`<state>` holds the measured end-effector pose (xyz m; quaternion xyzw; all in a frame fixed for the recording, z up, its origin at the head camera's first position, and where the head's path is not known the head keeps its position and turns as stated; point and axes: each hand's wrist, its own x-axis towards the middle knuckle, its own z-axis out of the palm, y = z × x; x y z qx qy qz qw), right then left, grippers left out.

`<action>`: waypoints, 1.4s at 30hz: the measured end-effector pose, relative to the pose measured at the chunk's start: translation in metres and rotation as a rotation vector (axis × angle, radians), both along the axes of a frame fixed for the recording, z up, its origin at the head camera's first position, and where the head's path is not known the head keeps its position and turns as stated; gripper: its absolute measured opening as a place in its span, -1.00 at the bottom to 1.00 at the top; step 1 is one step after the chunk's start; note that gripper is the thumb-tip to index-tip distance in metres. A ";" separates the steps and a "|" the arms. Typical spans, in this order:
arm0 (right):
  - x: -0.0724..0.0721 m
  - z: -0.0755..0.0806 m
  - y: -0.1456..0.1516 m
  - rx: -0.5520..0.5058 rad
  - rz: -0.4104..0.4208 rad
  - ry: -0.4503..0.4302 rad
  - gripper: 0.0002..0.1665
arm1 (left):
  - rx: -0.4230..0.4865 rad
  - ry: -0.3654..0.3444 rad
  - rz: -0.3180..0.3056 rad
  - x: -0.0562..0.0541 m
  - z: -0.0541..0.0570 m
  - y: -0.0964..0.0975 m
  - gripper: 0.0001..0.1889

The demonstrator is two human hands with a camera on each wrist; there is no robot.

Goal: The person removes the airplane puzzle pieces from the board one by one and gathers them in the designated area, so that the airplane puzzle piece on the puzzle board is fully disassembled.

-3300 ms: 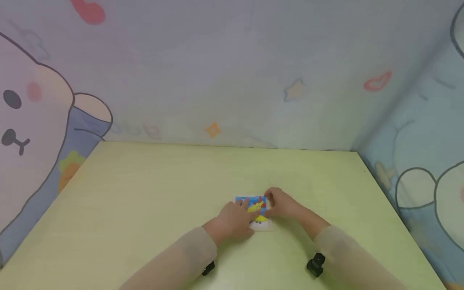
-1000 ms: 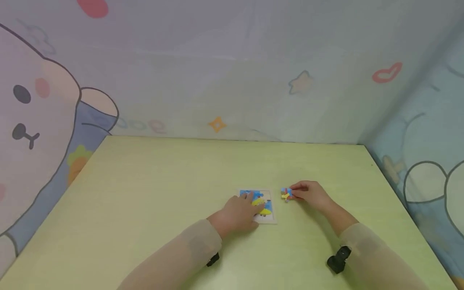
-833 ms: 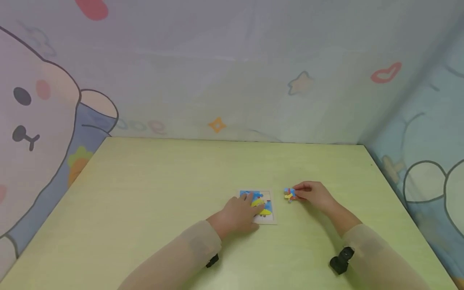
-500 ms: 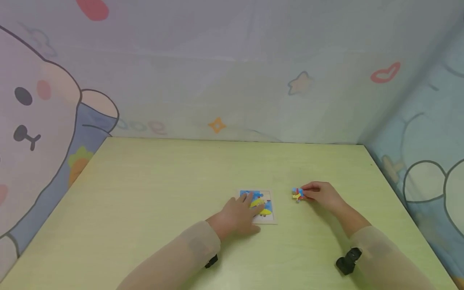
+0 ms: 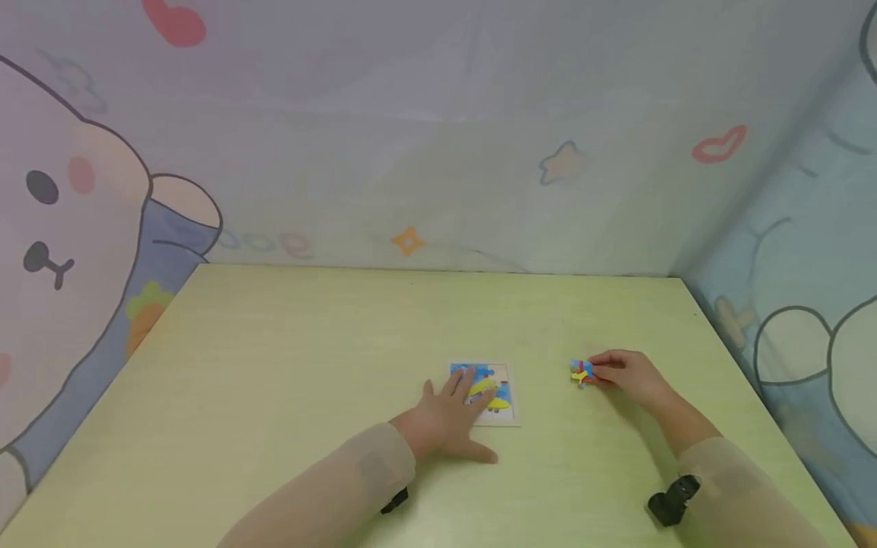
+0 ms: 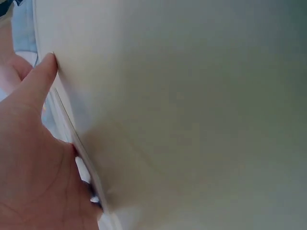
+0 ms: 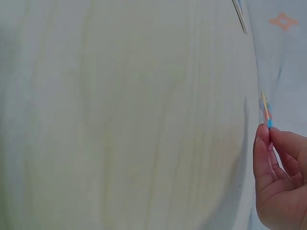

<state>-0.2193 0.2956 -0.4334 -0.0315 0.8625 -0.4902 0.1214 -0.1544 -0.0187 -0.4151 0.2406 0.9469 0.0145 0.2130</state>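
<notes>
In the head view a small square jigsaw puzzle [image 5: 503, 416] with a pale frame and a blue, yellow and white picture lies on the table. My left hand [image 5: 445, 420] rests on it with fingers spread and straight, the thumb out to the side near the tabletop. A gap shows at the puzzle's upper right. Away to the right, my right hand [image 5: 633, 377] pinches a blue, red and yellow puzzle piece [image 5: 580, 371] between thumb and fingers. The right wrist view shows that puzzle piece [image 7: 265, 111] edge-on at the fingertips, raised off the table.
A pale yellow-green table [image 5: 308, 335] extends around both hands. Behind it stands a backdrop wall [image 5: 411, 137] with cartoon prints, and another printed wall [image 5: 808, 251] closes the right side. A black wrist camera [image 5: 671, 502] is strapped at the right sleeve.
The right hand has taken a piece from the puzzle and moved right with it. The left hand has stayed on the puzzle, and its thumb and fingers have spread wider.
</notes>
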 end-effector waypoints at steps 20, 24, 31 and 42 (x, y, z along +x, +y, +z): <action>0.000 -0.001 0.043 0.082 -0.021 -0.025 -0.57 | -0.039 -0.002 -0.008 -0.002 -0.010 0.002 0.04; -0.001 -0.001 0.049 0.113 -0.026 -0.041 -0.56 | -0.030 0.004 -0.004 -0.002 -0.009 0.001 0.05; -0.003 0.000 0.057 0.128 -0.026 -0.043 -0.56 | -0.015 0.003 -0.002 -0.004 -0.009 -0.001 0.05; -0.003 0.000 0.071 0.149 -0.044 -0.024 -0.58 | 0.002 -0.004 -0.032 -0.009 -0.006 0.001 -0.01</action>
